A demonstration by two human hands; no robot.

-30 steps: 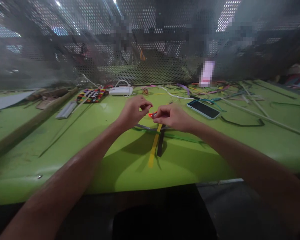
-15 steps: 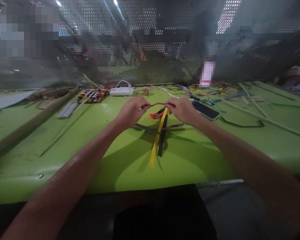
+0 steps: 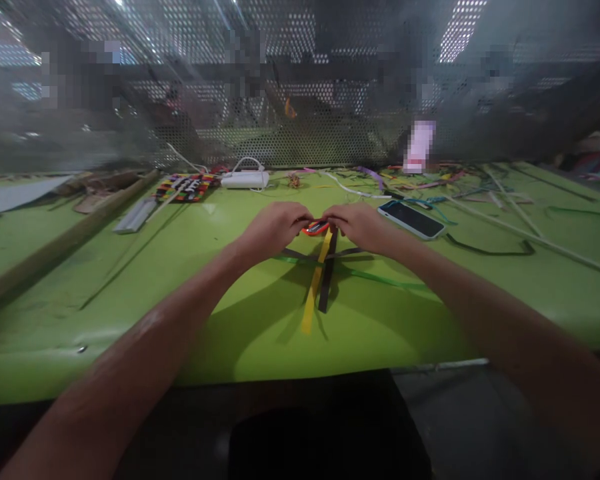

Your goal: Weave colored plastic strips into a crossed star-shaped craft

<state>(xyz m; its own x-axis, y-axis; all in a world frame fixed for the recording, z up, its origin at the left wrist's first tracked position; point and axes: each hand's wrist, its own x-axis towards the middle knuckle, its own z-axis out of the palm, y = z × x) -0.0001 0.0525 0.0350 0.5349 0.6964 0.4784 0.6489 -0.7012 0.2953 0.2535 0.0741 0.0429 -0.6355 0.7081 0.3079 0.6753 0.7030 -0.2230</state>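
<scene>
A thin dark red strip [image 3: 319, 220] runs between my two hands, pinched at each end. My left hand [image 3: 284, 223] is closed on its left end, and my right hand [image 3: 351, 223] is closed on its right end, a short gap apart. Just below the strip lies a red-orange and black object [image 3: 316, 229], partly covered by fingers; its kind is unclear. Under and before my hands a yellow strip [image 3: 314, 293], a dark brown strip [image 3: 326, 287] and a green strip [image 3: 370, 275] cross on the table. Grey strips [image 3: 347, 253] cross there too.
A smartphone [image 3: 413, 220] lies right of my hands on the green table [image 3: 130, 333]. A long wooden pole [image 3: 65, 240], a grey bar [image 3: 136, 217] and a colourful woven piece [image 3: 187, 189] are left. A white power strip [image 3: 245, 179] and loose strips lie along the perforated metal screen [image 3: 310, 143].
My hands have come closer together and slightly lower, so less of the dark red strip shows between them. The crossed strips stay almost where they were.
</scene>
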